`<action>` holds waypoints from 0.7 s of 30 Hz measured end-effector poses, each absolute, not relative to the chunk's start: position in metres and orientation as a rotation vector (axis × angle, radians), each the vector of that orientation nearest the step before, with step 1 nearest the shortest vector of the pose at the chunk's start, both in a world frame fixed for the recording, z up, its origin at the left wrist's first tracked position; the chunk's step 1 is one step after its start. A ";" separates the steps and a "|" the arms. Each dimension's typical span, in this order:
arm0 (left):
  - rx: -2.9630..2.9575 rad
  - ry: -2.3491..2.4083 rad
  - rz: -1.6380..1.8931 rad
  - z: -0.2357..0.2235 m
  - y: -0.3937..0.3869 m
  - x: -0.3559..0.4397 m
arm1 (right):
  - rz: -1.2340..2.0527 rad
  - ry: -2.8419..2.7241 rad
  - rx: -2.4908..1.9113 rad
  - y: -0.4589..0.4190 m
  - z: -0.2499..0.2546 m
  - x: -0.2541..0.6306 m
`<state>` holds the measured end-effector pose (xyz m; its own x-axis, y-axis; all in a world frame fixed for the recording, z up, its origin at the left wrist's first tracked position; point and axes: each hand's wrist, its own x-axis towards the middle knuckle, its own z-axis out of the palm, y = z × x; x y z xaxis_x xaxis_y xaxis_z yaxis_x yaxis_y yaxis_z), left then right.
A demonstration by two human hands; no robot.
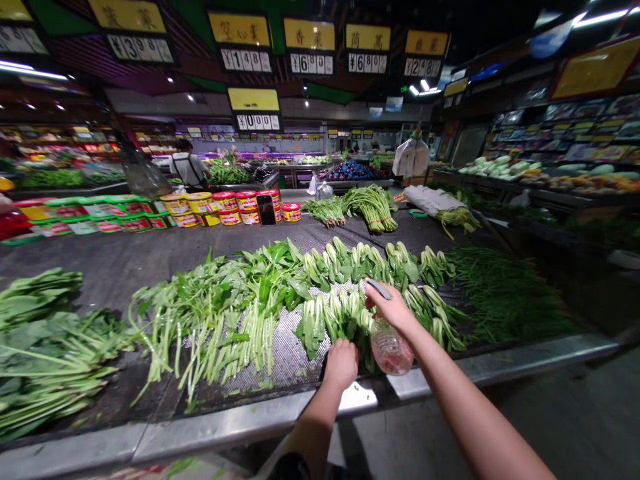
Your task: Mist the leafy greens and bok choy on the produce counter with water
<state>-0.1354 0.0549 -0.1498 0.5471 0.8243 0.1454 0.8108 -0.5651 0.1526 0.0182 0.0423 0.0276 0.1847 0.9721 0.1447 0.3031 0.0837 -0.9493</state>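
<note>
My right hand point(393, 308) is wrapped round the neck of a clear plastic spray bottle point(393, 350) with a grey top, tilted over the front rows of bok choy. Close by on the left, my left hand point(342, 364) is closed at the near edge of the bok choy point(336, 312); its fingertips are hidden, so what they grip cannot be made out. The bok choy heads lie in rows on a black mesh mat point(290, 343). Left of them spreads a wet pile of long-stemmed water spinach point(260, 300).
A metal rail point(225, 427) edges the counter in front. Leafy greens point(45, 360) lie far left, thin chives point(505, 293) to the right. Behind are stacked tubs point(230, 207), a phone point(266, 209) and bundled stems point(373, 207). A person point(187, 165) stands farther back.
</note>
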 end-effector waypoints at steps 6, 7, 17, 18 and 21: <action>2.708 1.441 0.308 -0.152 0.053 -0.135 | 0.728 -1.367 -1.464 0.036 0.019 0.015; 2.709 1.441 0.307 -0.152 0.053 -0.135 | 0.718 -1.370 -1.465 0.034 0.019 0.015; 2.731 1.421 0.319 -0.153 0.056 -0.135 | 0.782 -1.254 -1.316 0.003 0.019 0.011; 2.734 1.417 0.321 -0.152 0.056 -0.135 | 0.794 -1.214 -1.297 0.000 0.018 0.012; 2.738 1.404 0.327 -0.152 0.055 -0.135 | 0.798 -1.090 -1.264 -0.011 0.013 0.020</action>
